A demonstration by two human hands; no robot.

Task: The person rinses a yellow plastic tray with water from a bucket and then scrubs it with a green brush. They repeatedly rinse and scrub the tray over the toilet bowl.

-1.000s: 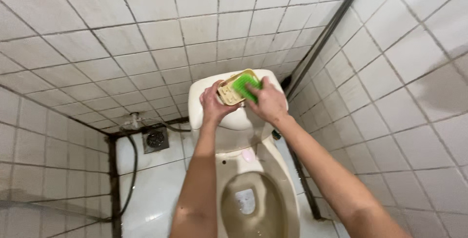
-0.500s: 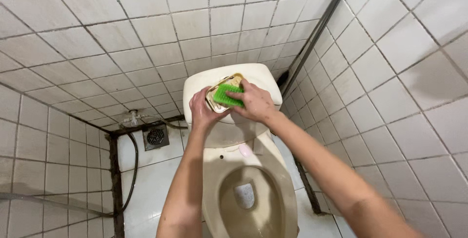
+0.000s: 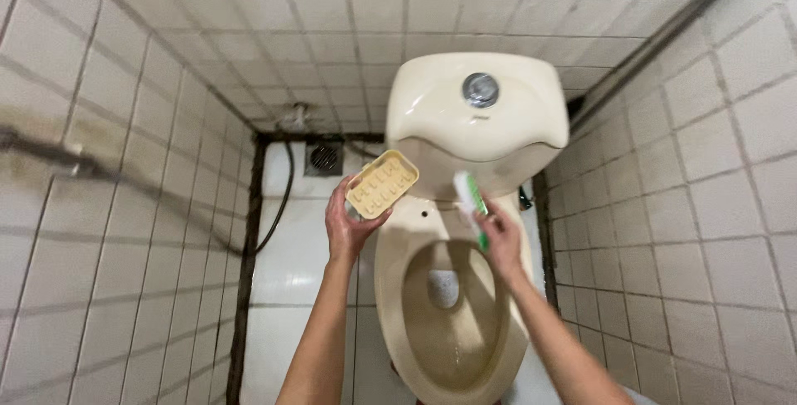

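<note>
My left hand (image 3: 347, 226) holds a cream soap dish (image 3: 382, 183) from below, tilted with its ribbed face up, left of the toilet's rear rim. My right hand (image 3: 501, 243) grips a green brush with white bristles (image 3: 470, 198) by its handle, its head pointing up over the back of the beige toilet bowl (image 3: 490, 334). The two hands are apart, about a hand's width between dish and brush. The beige cistern (image 3: 477, 127) with a round chrome flush button (image 3: 481, 90) stands just beyond both.
White tiled walls close in on the left, back and right. A square floor drain (image 3: 324, 158) and a dark hose (image 3: 278, 210) lie on the white floor left of the toilet. A dark pipe (image 3: 656, 44) runs up the right corner.
Both hands have come down off the cistern lid. The brush has left the soap dish and now hangs over the bowl's rear rim. The camera has tipped downward.
</note>
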